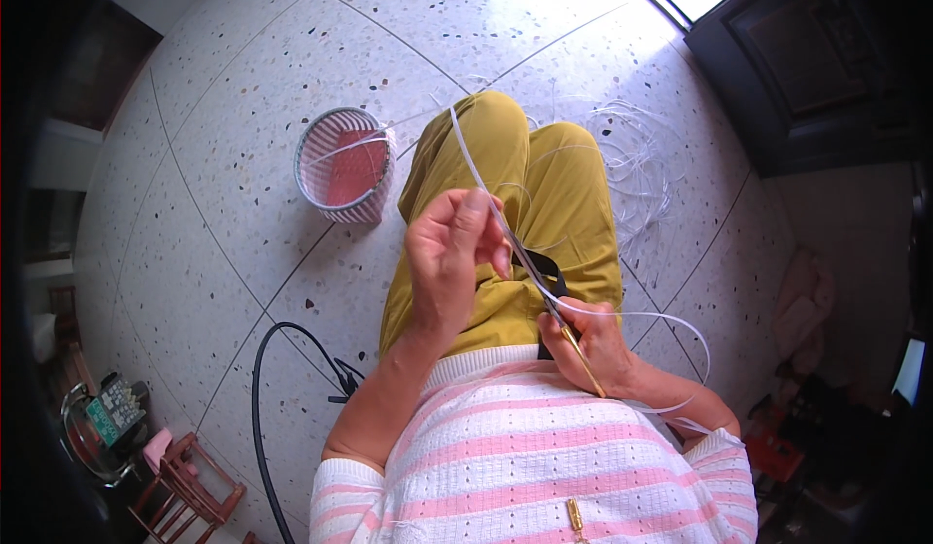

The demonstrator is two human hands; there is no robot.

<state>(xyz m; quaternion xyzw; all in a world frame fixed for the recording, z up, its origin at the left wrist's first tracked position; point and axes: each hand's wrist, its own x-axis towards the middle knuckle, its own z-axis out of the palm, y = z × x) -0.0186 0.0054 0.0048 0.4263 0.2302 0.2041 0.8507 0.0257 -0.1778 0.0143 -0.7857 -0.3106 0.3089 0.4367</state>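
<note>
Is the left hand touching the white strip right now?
Touching. The head view shows the left hand pinching the white strip between thumb and fingers, and the strip runs on down to the right hand.

The right hand (pixel 593 345) covers the handle of the scissors (pixel 544 282), so its grip on them cannot be read. The white strip (pixel 476 170) slips behind the left hand (pixel 449 257), its held part hidden. At five o'clock dark clutter (pixel 826 418) is too dim to name. At seven o'clock the black cable (pixel 260 389) runs off the lower edge.
</note>
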